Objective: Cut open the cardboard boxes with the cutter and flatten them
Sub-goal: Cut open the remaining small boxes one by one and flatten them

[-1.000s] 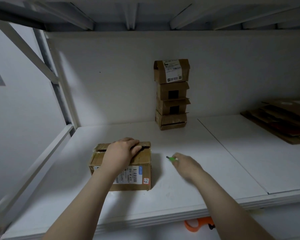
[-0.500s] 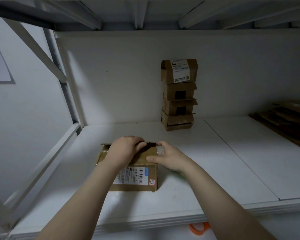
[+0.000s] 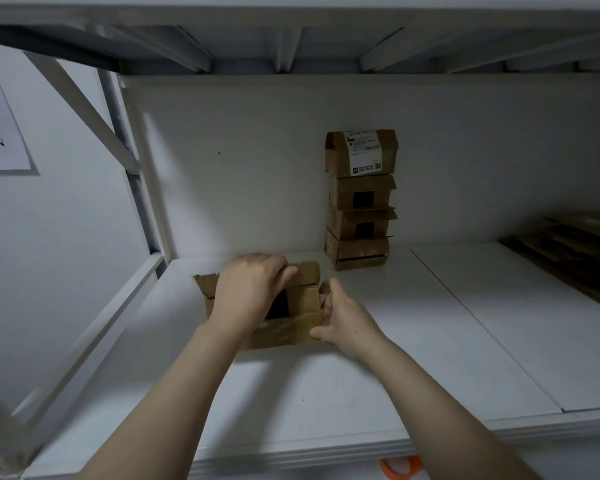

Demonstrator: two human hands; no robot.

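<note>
Brown cardboard box, glossy tape, flaps parted; left hand grips top flap, right hand pinches side.

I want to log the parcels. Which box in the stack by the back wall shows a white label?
The top box of the stack: it alone carries a white printed label; the three boxes below show only brown cardboard.
</note>
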